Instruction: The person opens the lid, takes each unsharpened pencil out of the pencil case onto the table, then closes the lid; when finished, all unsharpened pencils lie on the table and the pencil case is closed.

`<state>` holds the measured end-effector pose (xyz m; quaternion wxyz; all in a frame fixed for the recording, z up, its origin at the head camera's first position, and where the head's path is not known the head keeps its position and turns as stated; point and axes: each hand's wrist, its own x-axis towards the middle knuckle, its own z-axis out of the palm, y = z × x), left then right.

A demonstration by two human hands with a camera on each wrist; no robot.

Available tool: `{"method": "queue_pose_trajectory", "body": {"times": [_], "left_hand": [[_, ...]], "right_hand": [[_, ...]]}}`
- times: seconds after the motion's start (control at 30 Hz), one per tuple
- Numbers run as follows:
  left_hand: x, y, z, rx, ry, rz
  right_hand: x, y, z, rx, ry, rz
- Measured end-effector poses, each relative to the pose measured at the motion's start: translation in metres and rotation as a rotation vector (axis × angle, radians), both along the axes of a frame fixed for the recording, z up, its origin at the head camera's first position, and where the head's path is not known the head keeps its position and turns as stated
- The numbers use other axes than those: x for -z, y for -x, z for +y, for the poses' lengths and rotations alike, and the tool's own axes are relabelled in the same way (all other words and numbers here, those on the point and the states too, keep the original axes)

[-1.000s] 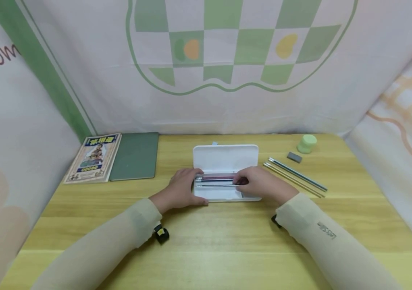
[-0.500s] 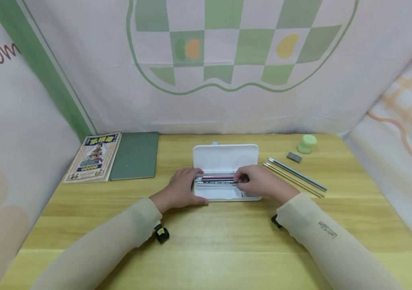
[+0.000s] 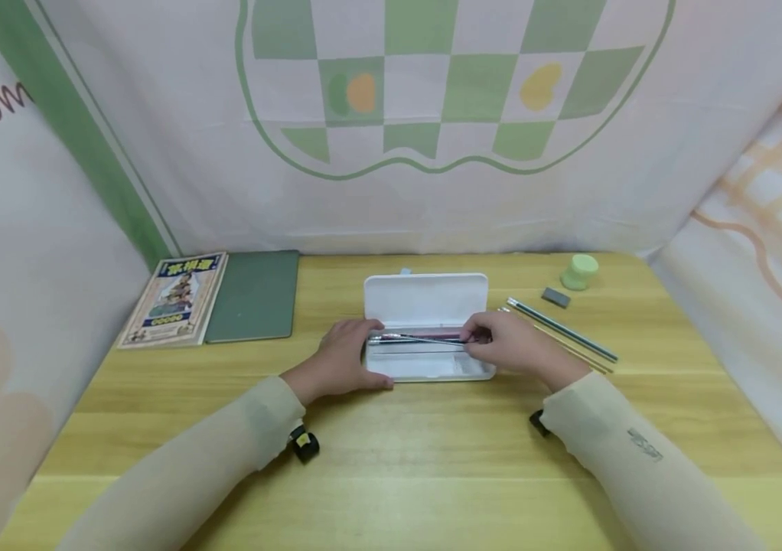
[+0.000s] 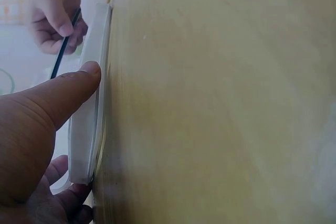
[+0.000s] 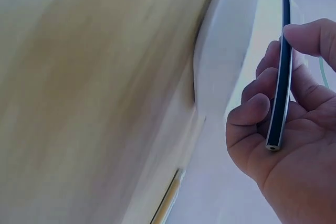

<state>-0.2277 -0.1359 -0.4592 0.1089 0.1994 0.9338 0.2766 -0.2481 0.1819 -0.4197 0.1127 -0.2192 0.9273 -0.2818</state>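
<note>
An open white pencil case (image 3: pixel 425 298) lies on the table with its lid raised at the back. My left hand (image 3: pixel 343 360) grips its left end, thumb along the front edge and fingers behind. Over the case, my right hand (image 3: pixel 508 344) pinches a dark pencil (image 5: pixel 281 87) between thumb and fingers; in the right wrist view its flat, unsharpened end points toward the palm. In the head view, this pencil slants above the tray with its eraser end to the left. More pencils (image 3: pixel 380 340), one reddish, lie along the back of the tray.
Right of the case lie dark pencils (image 3: pixel 563 329) and gold-coloured pencils (image 3: pixel 580 356), the latter partly behind my right arm. Beyond them are a grey eraser (image 3: pixel 556 297) and a light green waisted object (image 3: pixel 579 272). An illustrated book (image 3: pixel 174 298) and a green notebook (image 3: pixel 253 296) lie at the left.
My right hand has picked the dark pencil up from the tray and shifted a little to the right, so the pencil now slants. The left hand keeps its grip on the case.
</note>
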Motion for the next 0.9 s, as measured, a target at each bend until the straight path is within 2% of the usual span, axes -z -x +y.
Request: {"method": "queue_pose_trajectory", "body": {"times": [0.23, 0.47, 0.67, 0.9], "left_hand": [[0.003, 0.002, -0.001, -0.004, -0.002, 0.006], [0.006, 0.003, -0.001, -0.007, 0.009, 0.006], [0.006, 0.002, -0.002, -0.012, 0.008, 0.005], [0.004, 0.001, 0.000, -0.011, 0.013, 0.002]], "right_hand": [[-0.004, -0.007, 0.033, 0.031, 0.012, 0.042], [-0.010, -0.014, 0.068, 0.130, 0.002, 0.012], [-0.006, -0.015, 0.101, 0.191, -0.019, 0.018], [0.003, -0.014, 0.134, 0.297, -0.039, -0.047]]}}
